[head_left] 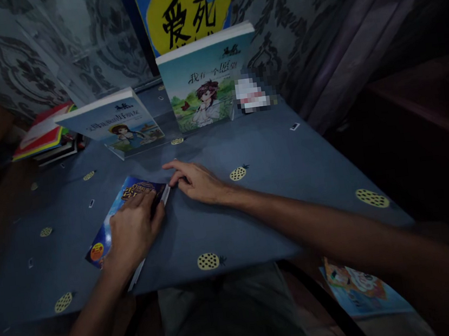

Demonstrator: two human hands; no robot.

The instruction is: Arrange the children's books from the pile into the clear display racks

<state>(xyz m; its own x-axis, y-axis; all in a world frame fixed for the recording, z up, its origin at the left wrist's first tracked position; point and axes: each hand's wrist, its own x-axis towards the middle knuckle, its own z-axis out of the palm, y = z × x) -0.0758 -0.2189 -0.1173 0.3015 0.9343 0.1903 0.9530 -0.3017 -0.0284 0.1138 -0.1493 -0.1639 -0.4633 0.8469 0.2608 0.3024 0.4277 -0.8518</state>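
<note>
Blue paperback point(106, 223): we see it lying aslant on the near left part of the table, cover up, with gold lettering at its top, an orange round badge near its lower left corner and white page edges along its right side.
Left hand point(131, 228): we find it palm down on the paperback's cover, its fingers close together over the lettering, its thumb a little apart toward the page edges.
Right hand point(195, 181): we note it at the paperback's upper right corner, index finger stretched leftward, the other fingers curled; we cannot tell whether they pinch the corner or merely rest beside it.
Tablecloth point(251, 219): we observe a grey-blue ground printed with yellow pineapples and small pale labels.
Pale blue storybook point(125, 128): we see it standing upright, tilted back, beyond the hands, a figure in a yellow hat on its cover.
Green storybook point(187, 101): we find it upright to the right of the pale blue one, titled 我有一个愿望, a brown-haired figure on its front.
Large blue-and-yellow book point(149, 19): we see it rising behind the green storybook, bold black characters on a yellow shape.
Stack of books point(43, 138): we note a red-and-yellow cover near its top, at the far left.
Pixelated item point(251, 92): we cannot make it out, just right of the green storybook.
Illustrated book point(370, 292): we see it below the table edge, partly behind the right forearm.
</note>
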